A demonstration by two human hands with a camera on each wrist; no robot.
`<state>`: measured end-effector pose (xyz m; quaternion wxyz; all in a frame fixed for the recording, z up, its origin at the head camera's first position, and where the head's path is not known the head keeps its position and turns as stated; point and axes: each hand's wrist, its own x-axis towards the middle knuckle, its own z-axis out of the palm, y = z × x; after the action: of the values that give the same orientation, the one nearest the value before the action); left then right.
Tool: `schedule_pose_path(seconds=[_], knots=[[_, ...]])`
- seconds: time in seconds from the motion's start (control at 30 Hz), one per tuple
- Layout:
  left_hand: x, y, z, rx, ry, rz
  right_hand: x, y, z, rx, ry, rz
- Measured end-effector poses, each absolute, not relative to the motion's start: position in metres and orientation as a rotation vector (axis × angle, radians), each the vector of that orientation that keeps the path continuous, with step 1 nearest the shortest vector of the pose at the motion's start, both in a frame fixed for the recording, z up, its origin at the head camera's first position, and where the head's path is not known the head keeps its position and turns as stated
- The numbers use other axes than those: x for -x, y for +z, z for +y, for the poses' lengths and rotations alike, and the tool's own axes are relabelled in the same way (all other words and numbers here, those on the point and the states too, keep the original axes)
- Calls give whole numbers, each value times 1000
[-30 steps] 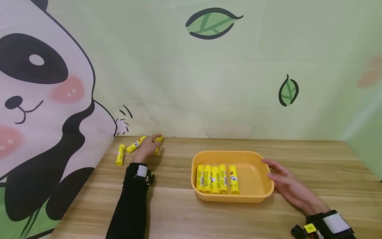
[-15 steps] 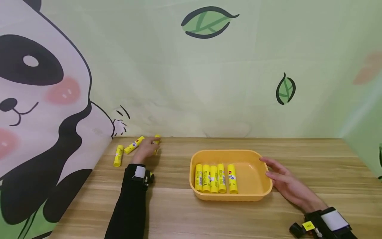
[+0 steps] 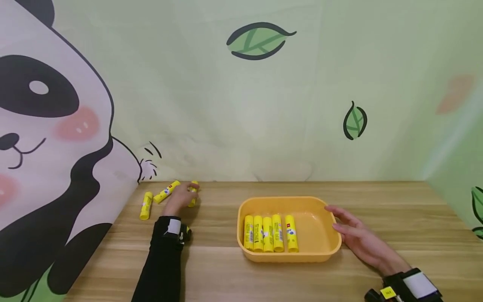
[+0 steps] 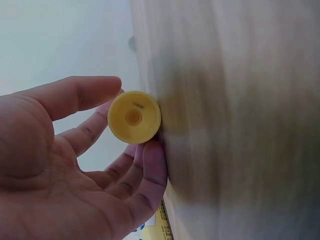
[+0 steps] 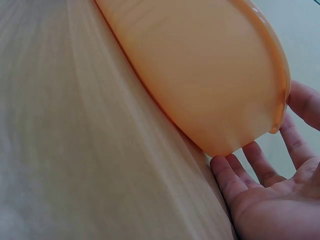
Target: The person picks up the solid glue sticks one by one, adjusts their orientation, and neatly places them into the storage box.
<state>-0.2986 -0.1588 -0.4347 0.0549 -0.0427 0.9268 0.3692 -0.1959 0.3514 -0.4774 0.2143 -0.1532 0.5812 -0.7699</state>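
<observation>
"What does the left grip [image 3: 181,198] have?"

"A yellow tube [image 4: 145,125], lying at the back of the worktop [image 3: 215,272], near the wall. Thumb and fingers curl around it, and the left wrist view shows its round end between them, its side against the wood. How firmly it is squeezed cannot be told."

"Any others out there?"

"Two more. A slanted tube [image 3: 163,195] lies just beside that hand, and an outermost tube [image 3: 146,205] lies farther left, by the printed panda [image 3: 79,123]."

"And the right grip [image 3: 360,239]?"

"It holds the right end of the yellow-orange tray [image 3: 279,258] (lightly, by the look of it): thumb tip over the rim, other fingers against the outer wall. The tray stands flat on the worktop, well apart from the loose tubes."

"What lies in it?"

"Five tubes towards its left end: a row of four tubes [image 3: 258,234] side by side, then a lone tube [image 3: 292,234] slightly apart. Beside that, the tray's right part shows bare floor."

"Behind all this?"

"A pale green wall [image 3: 196,105] printed with leaves [image 3: 260,41]."
</observation>
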Motion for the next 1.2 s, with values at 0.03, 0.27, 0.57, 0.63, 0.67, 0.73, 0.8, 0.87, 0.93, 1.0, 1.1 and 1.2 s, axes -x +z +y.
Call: schedule_pose_path(seconds=[0.03,0.27,0.57,0.63,0.67,0.73,0.8,0.87,0.93,1.0,1.1,1.2], knots=[[298,-435,-159,134,1119,2814,196,-478,351,418,-2135,1618],[298,-435,-157,168,1124,2797,195,-477,351,413,-2130,1643],[300,-435,-159,212,1184,2741,195,-475,351,389,-2126,1648],[300,-435,-159,239,1210,2721,195,-475,351,381,-2120,1651],[300,-435,-160,249,1222,2714,195,-474,351,377,-2117,1651],[299,-435,-160,262,1241,2709,195,-474,351,365,-2112,1660],[298,-435,-161,276,1256,2711,195,-474,351,345,-2106,1671],[297,-435,-161,276,1261,2719,195,-473,350,317,-2099,1683],[295,-434,-161,285,1260,2729,195,-473,349,284,-2093,1686],[293,-434,-161,296,1280,2721,194,-474,348,261,-2083,1689],[293,-431,-160,280,1316,2719,195,-474,348,254,-2081,1691],[295,-426,-159,251,1357,2710,196,-474,349,280,-2087,1701]])
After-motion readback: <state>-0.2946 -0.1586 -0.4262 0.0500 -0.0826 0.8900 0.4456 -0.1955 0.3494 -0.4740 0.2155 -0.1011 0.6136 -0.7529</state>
